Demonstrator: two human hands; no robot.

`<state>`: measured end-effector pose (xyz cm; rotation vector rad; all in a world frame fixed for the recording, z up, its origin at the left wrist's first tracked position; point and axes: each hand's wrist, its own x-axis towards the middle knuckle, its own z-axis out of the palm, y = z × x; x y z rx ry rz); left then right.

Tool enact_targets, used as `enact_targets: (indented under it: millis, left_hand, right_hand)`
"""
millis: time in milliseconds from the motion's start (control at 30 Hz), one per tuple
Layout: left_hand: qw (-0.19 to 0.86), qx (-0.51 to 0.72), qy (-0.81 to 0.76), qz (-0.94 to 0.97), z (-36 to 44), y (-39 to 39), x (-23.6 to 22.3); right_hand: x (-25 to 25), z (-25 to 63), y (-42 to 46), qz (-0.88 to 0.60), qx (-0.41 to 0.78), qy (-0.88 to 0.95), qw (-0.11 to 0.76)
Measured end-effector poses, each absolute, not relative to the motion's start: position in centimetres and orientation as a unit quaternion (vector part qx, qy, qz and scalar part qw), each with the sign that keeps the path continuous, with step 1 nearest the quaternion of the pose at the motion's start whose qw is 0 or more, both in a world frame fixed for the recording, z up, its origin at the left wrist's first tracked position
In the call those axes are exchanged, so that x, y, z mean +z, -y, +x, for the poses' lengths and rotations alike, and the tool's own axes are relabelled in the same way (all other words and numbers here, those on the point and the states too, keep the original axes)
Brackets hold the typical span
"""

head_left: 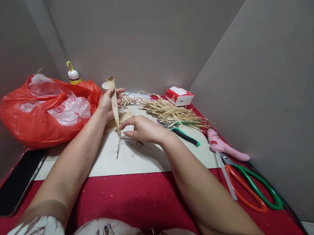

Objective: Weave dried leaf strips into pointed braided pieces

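Note:
My left hand [109, 104] holds a long, pale dried husk strip [114, 108] upright, with the thumb across it and the other fingers stretched out behind. The strip has a brown upper tip and narrows downward. By its lower end is my right hand [143, 128], thumb and index finger apart, the index fingertip at or touching the strip's edge. More flat husk pieces [124, 116] lie behind the strip on the white board [149, 163]. A thin dark fibre [118, 149] curls on the board below the hands.
At left are a red plastic bag [46, 128], a yellow-topped bottle [73, 74] and a phone [12, 183]. Rightward lie a straw bundle [170, 111], green-handled pliers [187, 136], a red-white box [179, 96], a pink glue gun [227, 150] and scissors [249, 186]. Grey walls enclose the red table [119, 196].

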<state>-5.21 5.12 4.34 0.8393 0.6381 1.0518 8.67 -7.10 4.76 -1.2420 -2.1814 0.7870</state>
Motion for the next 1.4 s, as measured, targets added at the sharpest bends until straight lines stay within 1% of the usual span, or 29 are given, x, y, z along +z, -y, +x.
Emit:
enact_targets:
  millis: [67,100,233,333,400,600,767,967,1233,1400]
  left_hand:
    - [0.726,0.473,-0.296,0.402,-4.8,-4.8,4.4]
    - [0.720,0.469,-0.301,0.414,-4.5,-4.6,4.4]
    - [0.684,0.451,-0.322,0.474,-3.8,-3.7,4.1]
    - [0.667,0.444,-0.310,0.511,-3.2,-3.2,3.4]
    - [0.658,0.448,-0.287,0.533,-2.8,-3.1,2.7]
    - [0.628,0.451,-0.282,0.568,-1.9,-2.6,1.5]
    - [0.654,0.441,-0.300,0.538,-1.5,-2.0,1.9]
    - [0.677,0.382,-0.318,0.543,-2.0,-2.6,2.0]
    - [0.581,0.375,-0.354,0.630,-2.4,-3.2,1.6]
    - [0.591,0.372,-0.337,0.631,-2.1,-2.5,1.9]
  right_hand:
    - [4.2,9.2,6.4,-0.471,0.255,0.798,0.277]
    - [4.1,9.5,6.2,-0.471,0.261,0.790,0.294]
    - [4.2,10.8,5.4,-0.482,0.348,0.703,0.392]
    - [4.0,11.4,4.7,-0.513,0.379,0.604,0.478]
    - [3.7,11.7,4.3,-0.531,0.394,0.557,0.502]
    - [2.9,12.1,3.8,-0.530,0.440,0.523,0.502]
    - [2.3,12.5,3.5,-0.492,0.490,0.493,0.524]
    - [1.5,12.9,2.9,-0.475,0.522,0.462,0.537]
    - [1.0,12.9,2.6,-0.490,0.502,0.461,0.544]
    - [0.6,12.6,2.4,-0.495,0.474,0.479,0.549]
